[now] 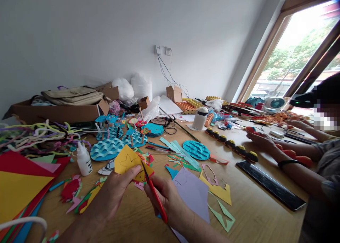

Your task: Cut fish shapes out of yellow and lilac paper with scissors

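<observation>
My left hand pinches a piece of yellow paper between thumb and fingers. A starfish outline and a second drawing with an eye are marked on it. Red-handled scissors are gripped in my right hand, their dark blades at the paper's right side. Under and beside my right hand lies a purple sheet with a faint drawing. Cut paper fish rest to the left of my left hand, near a white glue bottle.
Blue wavy paper discs, pens and paper scraps lie around my hands. Coloured sheets are stacked at left. A white jar stands farther back. At right, a co-worker's hands are near a black tablet-like slab.
</observation>
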The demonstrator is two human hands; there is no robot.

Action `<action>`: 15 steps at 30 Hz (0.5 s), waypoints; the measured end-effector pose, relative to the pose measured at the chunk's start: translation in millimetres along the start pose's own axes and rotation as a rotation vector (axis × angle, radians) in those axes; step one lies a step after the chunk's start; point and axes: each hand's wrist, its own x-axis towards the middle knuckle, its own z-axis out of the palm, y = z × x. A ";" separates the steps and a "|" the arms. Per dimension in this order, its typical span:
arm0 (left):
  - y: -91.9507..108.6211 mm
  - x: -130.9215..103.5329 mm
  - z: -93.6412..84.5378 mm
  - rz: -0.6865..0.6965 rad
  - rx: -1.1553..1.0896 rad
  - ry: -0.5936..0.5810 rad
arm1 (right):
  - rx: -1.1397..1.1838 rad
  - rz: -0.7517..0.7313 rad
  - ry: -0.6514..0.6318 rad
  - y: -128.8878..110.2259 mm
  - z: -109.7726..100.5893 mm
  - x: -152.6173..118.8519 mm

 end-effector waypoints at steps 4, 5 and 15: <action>4.2 -0.5 0.8 -0.017 -0.003 0.000 | -0.028 0.010 -0.006 3.4 0.0 1.2; 4.7 -0.7 1.1 -0.022 -0.003 -0.005 | -0.046 0.012 -0.002 4.1 0.2 1.6; 1.9 1.0 -2.9 -0.038 0.012 -0.066 | -0.061 -0.027 0.006 4.7 -1.0 0.8</action>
